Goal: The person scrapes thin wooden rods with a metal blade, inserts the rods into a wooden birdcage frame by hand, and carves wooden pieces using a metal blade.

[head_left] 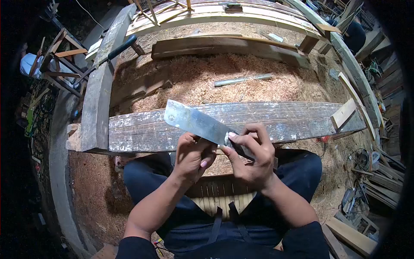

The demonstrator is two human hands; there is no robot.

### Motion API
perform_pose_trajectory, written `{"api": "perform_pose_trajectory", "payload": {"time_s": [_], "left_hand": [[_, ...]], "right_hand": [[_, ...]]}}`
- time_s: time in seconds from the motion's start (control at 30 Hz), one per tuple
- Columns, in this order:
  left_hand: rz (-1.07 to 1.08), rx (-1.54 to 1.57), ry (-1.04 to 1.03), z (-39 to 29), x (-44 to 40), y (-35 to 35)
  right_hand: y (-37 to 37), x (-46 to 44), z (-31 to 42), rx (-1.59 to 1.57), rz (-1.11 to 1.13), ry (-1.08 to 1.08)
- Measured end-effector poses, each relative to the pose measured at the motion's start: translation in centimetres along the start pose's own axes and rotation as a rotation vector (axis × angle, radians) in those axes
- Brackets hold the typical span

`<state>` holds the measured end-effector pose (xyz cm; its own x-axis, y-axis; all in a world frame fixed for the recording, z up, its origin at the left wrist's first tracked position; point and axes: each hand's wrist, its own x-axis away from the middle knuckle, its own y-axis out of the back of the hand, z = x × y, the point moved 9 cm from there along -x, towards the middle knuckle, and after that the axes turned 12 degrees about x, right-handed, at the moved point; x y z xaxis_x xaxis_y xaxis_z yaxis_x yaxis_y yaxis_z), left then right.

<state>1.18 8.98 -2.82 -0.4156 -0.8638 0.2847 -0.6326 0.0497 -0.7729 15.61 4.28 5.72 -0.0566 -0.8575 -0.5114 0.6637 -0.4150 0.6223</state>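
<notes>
Between our right hand and the pale wood block, we have room to pass over the plank. Leftward, we can sweep above it until the thick beam blocks us. The metal blade slants across our middle; past it, we can reach over the shavings, with a loose strip lying there, as far as the long board.

1. Blade: in the right hand, left hand at its near edge.
2. Crosswise beam: before the person's knees, meeting the side beam at left.
3. Wood block: on the crosswise beam's right end.
4. Strip: beyond that beam, on shavings.
5. Board: behind the strip.
</notes>
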Motion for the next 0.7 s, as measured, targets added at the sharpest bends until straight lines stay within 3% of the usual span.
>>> {"api": "perform_pose_trajectory", "payload": {"time_s": [0.13,0.23,0.37,0.4,0.5,0.63,0.7], "left_hand": [[-0.028,-0.008,-0.016,-0.1,0.1,0.1],[-0.099,-0.032,0.012,-0.1,0.1,0.7],[-0.028,-0.008,0.0,0.0,0.1,0.2],[-0.035,0.006,0.024,0.1,0.0,-0.2],[-0.023,0.006,-0.008,0.1,0.0,0.5],[-0.004,-0.035,-0.005,0.0,-0.2,0.2],[-0.012,0.016,-0.026,-0.2,-0.1,0.2]], "right_hand": [[0.5,-0.7,-1.3,0.008,-0.08,-0.037],[0.0,0.1,0.1,-0.021,-0.006,0.032],[0.5,-0.7,-1.6,-0.028,-0.075,-0.073],[0.8,-0.7,-0.9,0.04,-0.083,-0.001],[-0.2,0.2,-0.2,-0.044,0.027,-0.038],[0.8,-0.6,-1.1,0.004,-0.062,-0.052],[-0.1,0.1,-0.2,-0.028,0.034,-0.017]]}}
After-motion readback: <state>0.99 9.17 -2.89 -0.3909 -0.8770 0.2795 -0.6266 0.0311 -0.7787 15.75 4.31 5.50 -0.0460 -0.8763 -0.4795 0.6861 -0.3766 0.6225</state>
